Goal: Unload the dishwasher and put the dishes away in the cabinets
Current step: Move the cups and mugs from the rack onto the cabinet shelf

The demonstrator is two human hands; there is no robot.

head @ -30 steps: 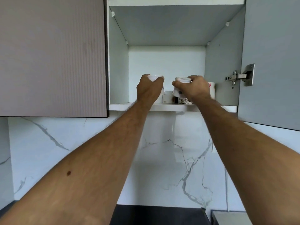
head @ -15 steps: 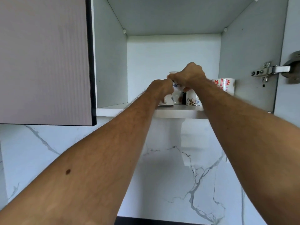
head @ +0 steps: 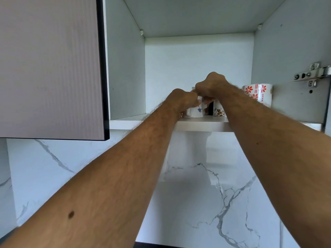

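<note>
Both arms reach up into the open wall cabinet. My left hand (head: pixel 181 102) grips a white cup with a small blue flower (head: pixel 196 111), which stands on the cabinet shelf (head: pixel 200 124). My right hand (head: pixel 212 86) is curled round another white cup above and just behind it; that cup is almost wholly hidden by the fingers. A cup with a brown floral print (head: pixel 219 111) stands on the shelf under my right wrist. A white mug with red flowers (head: pixel 259 94) stands further right.
The closed cabinet door (head: pixel 52 67) hangs at the left. The open door's hinge (head: pixel 311 74) sits on the right cabinet wall. White marble backsplash (head: pixel 206 185) runs below the shelf. The shelf's left part (head: pixel 125 120) is bare.
Both hands moved deeper into the cabinet and lower. The left cup came down onto the shelf; the right hand carried its cup over the others. The view moved closer.
</note>
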